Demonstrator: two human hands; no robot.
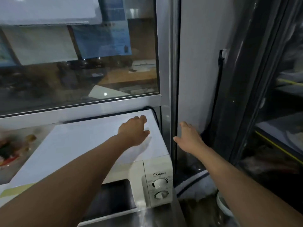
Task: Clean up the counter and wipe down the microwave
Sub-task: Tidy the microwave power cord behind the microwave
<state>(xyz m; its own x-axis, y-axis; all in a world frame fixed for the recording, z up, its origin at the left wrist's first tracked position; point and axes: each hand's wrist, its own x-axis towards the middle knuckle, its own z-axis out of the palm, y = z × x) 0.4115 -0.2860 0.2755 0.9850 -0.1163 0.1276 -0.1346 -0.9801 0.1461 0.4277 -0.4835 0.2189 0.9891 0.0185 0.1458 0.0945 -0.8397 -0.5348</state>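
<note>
My left hand point(135, 131) lies flat on the microwave point(91, 145) top, far right; my right hand point(188, 135) hangs open beside it. It looks heavy, rigid and slick, so I'd grip its side edges.

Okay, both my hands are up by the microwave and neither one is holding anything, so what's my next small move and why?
Probably pick up a cloth before wiping. Your left hand rests bare on the white microwave top near its back right corner, and your right hand hangs open in the gap beside it, holding nothing. No cloth shows anywhere in view, so you would likely need to look around for one first.
</note>
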